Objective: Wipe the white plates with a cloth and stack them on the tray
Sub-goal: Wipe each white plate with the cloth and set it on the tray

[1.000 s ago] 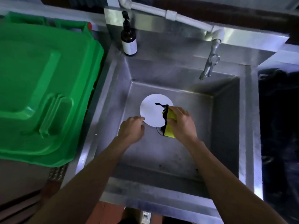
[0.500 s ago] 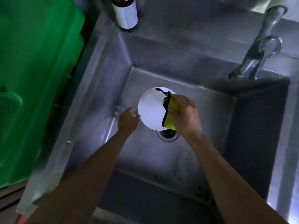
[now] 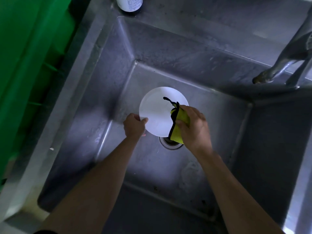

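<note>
Steel sink (image 3: 104,68) (pretty scuffed, dimly lit) is seen from above; white plate (image 3: 157,112) is pinched at its edge by the left hand (image 3: 134,126) above the drain (image 3: 170,143), while yellow cloth (image 3: 179,125) is clutched against it by the right hand (image 3: 194,127).

I see a steel sink (image 3: 168,53) (drain (image 3: 170,144) in its floor); a bottle (image 3: 129,4) stands on its back ledge.
</note>
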